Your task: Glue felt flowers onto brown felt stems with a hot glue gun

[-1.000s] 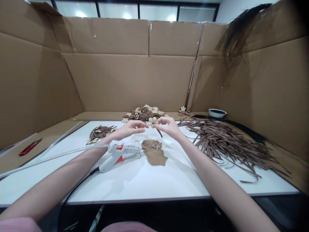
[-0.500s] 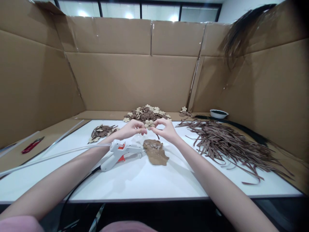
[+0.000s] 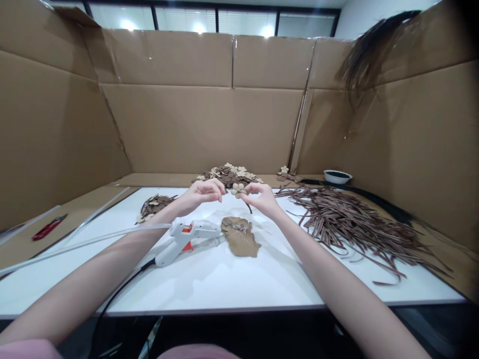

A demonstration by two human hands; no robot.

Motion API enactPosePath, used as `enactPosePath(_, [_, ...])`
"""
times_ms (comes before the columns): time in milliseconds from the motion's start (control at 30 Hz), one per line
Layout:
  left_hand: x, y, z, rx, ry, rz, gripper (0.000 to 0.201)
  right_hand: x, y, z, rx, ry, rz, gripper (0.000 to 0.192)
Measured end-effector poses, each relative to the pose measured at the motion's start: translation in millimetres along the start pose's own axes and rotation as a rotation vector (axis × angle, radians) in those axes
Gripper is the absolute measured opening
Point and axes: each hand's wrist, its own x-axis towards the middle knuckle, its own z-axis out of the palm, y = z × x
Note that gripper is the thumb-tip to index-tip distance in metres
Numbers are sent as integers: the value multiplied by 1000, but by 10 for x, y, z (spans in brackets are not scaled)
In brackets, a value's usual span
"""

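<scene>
My right hand (image 3: 264,200) pinches a small cream flower (image 3: 238,190) with rounded petals between thumb and fingertips. A thin brown strip (image 3: 249,208) hangs below it like a stem. Just left of the flower, apart from it, is my left hand (image 3: 204,194), its fingers curled together and nothing visible in them. A white hot glue gun (image 3: 183,237) with an orange trigger lies under my left forearm, a long clear glue stick in its back. Its nozzle points at a tan, glue-smeared piece (image 3: 240,238) on the white board (image 3: 224,289).
Behind my hands is a heap of brown and cream flower cutouts (image 3: 232,174). A smaller pile (image 3: 155,205) lies left, many brown strips (image 3: 348,219) right. A white bowl (image 3: 338,177) stands back right, a red-handled tool (image 3: 48,228) far left. Cardboard walls (image 3: 209,124) enclose the table.
My left hand has drawn back to the left, off the flower. The flower has moved slightly right in my right hand, and more of the brown strip shows. The view has shifted slightly.
</scene>
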Motion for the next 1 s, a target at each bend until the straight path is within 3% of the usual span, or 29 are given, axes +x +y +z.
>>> enactPosePath(167, [-30,15,-43,-119,-74,-27,33,33,119,-35,-2,70,77,16])
enactPosePath(300, [-48,56,-61,-146,-64,-18,34,59,278,-131,-56,154,153,19])
enactPosePath(433, [-30,78,-28,-146,-46,-7,32,65,364,-188,-76,140,163,20])
enactPosePath(600, [-3,59,6,-274,-129,7,33,49,291,-167,-49,94,152,19])
enactPosePath(833, [-8,43,32,-379,-107,-141,29,48,292,-171,-41,97,141,20])
enactPosePath(1000, [-4,39,7,-264,-91,-268,27,64,365,-206,-25,159,145,22])
